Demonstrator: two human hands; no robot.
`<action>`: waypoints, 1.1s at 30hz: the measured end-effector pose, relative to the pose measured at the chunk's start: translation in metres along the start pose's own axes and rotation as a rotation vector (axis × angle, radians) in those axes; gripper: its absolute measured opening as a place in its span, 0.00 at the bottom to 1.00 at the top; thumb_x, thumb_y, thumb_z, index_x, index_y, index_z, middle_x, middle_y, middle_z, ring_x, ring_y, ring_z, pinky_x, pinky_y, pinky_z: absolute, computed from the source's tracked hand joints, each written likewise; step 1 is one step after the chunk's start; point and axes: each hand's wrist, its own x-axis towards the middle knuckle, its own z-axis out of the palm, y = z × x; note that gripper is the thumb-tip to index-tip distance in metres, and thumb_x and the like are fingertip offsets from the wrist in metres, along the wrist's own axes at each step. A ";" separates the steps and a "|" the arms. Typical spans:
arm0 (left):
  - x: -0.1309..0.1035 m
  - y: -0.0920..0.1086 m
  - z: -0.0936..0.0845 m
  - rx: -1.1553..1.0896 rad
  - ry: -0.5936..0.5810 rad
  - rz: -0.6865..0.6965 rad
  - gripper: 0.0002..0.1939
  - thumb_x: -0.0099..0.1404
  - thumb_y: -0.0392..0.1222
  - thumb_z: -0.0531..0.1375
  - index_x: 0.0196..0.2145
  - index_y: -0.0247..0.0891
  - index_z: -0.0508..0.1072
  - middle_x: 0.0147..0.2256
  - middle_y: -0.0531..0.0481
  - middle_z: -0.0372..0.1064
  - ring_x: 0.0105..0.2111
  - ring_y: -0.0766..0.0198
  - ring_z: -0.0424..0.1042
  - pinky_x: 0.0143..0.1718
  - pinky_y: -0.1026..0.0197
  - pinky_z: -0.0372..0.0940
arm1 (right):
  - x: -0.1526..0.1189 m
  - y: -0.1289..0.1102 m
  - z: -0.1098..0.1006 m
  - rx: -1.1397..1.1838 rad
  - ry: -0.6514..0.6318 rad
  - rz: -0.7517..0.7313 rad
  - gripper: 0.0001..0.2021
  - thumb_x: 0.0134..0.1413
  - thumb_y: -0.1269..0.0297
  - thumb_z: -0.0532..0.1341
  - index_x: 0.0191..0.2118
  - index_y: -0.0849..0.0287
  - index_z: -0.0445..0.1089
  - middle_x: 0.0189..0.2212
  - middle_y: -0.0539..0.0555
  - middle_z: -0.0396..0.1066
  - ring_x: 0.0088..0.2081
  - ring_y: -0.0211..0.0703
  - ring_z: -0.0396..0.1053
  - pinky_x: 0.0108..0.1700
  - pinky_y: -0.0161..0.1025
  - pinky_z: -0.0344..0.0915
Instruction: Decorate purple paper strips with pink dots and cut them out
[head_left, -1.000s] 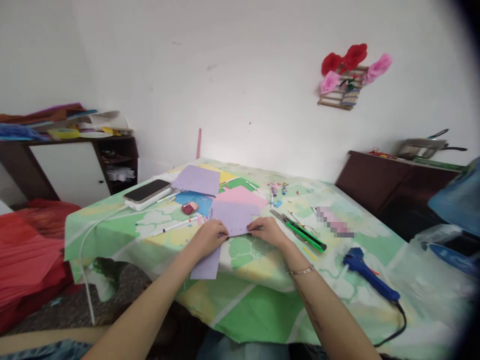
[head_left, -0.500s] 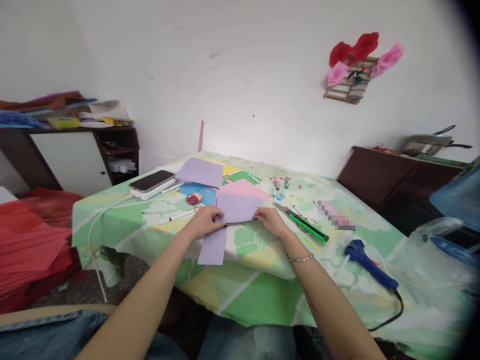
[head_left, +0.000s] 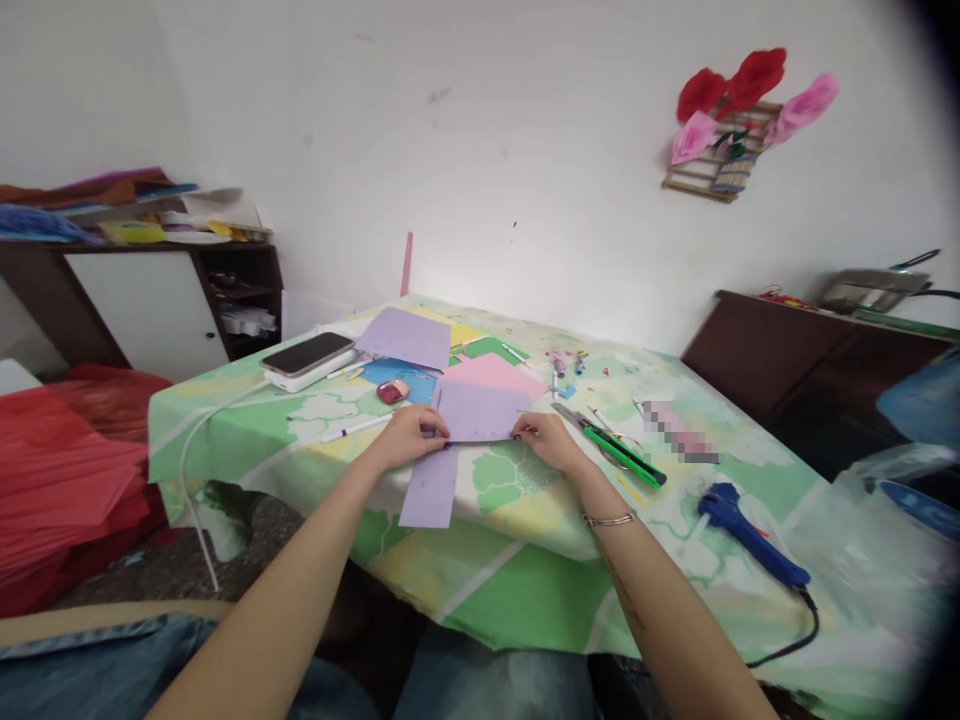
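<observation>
At the near side of the table, a purple sheet (head_left: 480, 405) lies between the two hands, overlapping the lower part of a pink paper (head_left: 495, 372). The left hand (head_left: 411, 437) is half curled, its thumb and forefinger at the sheet's lower left corner; the right hand (head_left: 550, 441), more closely bent, has its fingertips at the lower right. Whether either hand pinches the edge or only presses on it, I cannot tell.

Compared with a second ago, the fingertips are farther apart along that lower edge, and the left thumb and forefinger show a clearer gap. The view has also shifted, so the wall flowers (head_left: 757, 80) appear higher and farther right. A purple strip (head_left: 430, 497) remains below the left hand, reaching toward the table's front. The green cutter (head_left: 626, 457) and the blue glue gun (head_left: 754, 535) still lie to the right, untouched.
</observation>
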 end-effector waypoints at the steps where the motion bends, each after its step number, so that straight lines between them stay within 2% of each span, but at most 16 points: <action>1: 0.000 0.002 0.000 0.014 0.000 0.006 0.11 0.64 0.45 0.58 0.38 0.34 0.71 0.39 0.48 0.70 0.39 0.62 0.70 0.42 0.53 0.67 | -0.001 -0.001 -0.001 -0.009 0.000 -0.005 0.09 0.48 0.78 0.57 0.29 0.61 0.73 0.28 0.53 0.75 0.31 0.39 0.71 0.37 0.36 0.65; 4: 0.001 0.006 0.002 0.062 0.020 -0.005 0.11 0.65 0.45 0.57 0.38 0.34 0.71 0.38 0.49 0.70 0.38 0.63 0.70 0.42 0.53 0.67 | -0.003 -0.008 -0.003 -0.033 -0.009 -0.039 0.09 0.48 0.77 0.57 0.32 0.61 0.73 0.29 0.53 0.75 0.32 0.39 0.70 0.38 0.36 0.64; 8: 0.004 0.008 0.005 0.125 0.054 -0.051 0.12 0.66 0.45 0.56 0.41 0.34 0.70 0.40 0.47 0.70 0.40 0.62 0.70 0.43 0.52 0.67 | -0.002 -0.020 -0.002 -0.070 -0.034 -0.110 0.09 0.46 0.72 0.63 0.36 0.60 0.74 0.33 0.54 0.75 0.35 0.41 0.70 0.42 0.37 0.63; 12: 0.008 0.006 0.007 0.157 0.067 -0.124 0.13 0.66 0.46 0.56 0.42 0.34 0.70 0.42 0.47 0.69 0.41 0.61 0.70 0.43 0.52 0.67 | 0.005 -0.025 0.007 -0.102 -0.054 -0.129 0.06 0.50 0.71 0.62 0.34 0.59 0.76 0.34 0.56 0.75 0.38 0.42 0.70 0.44 0.37 0.62; 16: 0.014 0.003 0.008 0.149 0.042 -0.202 0.14 0.65 0.46 0.57 0.43 0.34 0.69 0.41 0.47 0.69 0.39 0.62 0.70 0.40 0.53 0.68 | 0.012 -0.024 0.014 -0.130 -0.043 -0.052 0.11 0.51 0.77 0.58 0.31 0.58 0.77 0.32 0.55 0.76 0.34 0.40 0.71 0.40 0.36 0.63; 19: 0.021 0.001 0.010 0.144 0.017 -0.260 0.14 0.65 0.46 0.57 0.44 0.34 0.69 0.42 0.46 0.69 0.39 0.62 0.70 0.41 0.53 0.68 | 0.017 -0.019 0.019 -0.155 -0.057 0.036 0.11 0.50 0.78 0.58 0.31 0.59 0.77 0.31 0.54 0.76 0.34 0.41 0.71 0.39 0.36 0.63; 22: 0.029 -0.003 0.011 0.155 -0.001 -0.334 0.15 0.65 0.46 0.57 0.45 0.34 0.69 0.44 0.46 0.68 0.40 0.61 0.70 0.41 0.53 0.68 | 0.025 -0.015 0.023 -0.189 -0.087 0.132 0.08 0.53 0.74 0.58 0.31 0.61 0.75 0.30 0.55 0.76 0.34 0.41 0.71 0.39 0.38 0.64; 25: 0.036 -0.007 0.012 0.172 -0.023 -0.378 0.15 0.65 0.46 0.57 0.46 0.35 0.68 0.43 0.46 0.68 0.39 0.61 0.70 0.39 0.54 0.69 | 0.032 -0.011 0.026 -0.216 -0.137 0.198 0.08 0.58 0.64 0.58 0.36 0.62 0.72 0.35 0.54 0.73 0.36 0.39 0.70 0.41 0.41 0.67; 28: 0.038 -0.004 0.010 0.204 -0.020 -0.338 0.15 0.65 0.46 0.57 0.45 0.34 0.69 0.42 0.47 0.69 0.38 0.62 0.71 0.38 0.55 0.69 | 0.035 -0.010 0.027 -0.228 -0.187 0.229 0.12 0.60 0.60 0.57 0.43 0.62 0.69 0.41 0.54 0.70 0.39 0.40 0.70 0.42 0.43 0.69; 33: 0.031 0.014 0.015 0.294 0.070 -0.074 0.12 0.65 0.45 0.57 0.43 0.35 0.70 0.46 0.46 0.68 0.46 0.58 0.68 0.48 0.47 0.64 | 0.036 -0.009 0.026 -0.242 -0.241 0.258 0.13 0.60 0.60 0.57 0.46 0.61 0.68 0.44 0.55 0.69 0.41 0.42 0.70 0.42 0.44 0.69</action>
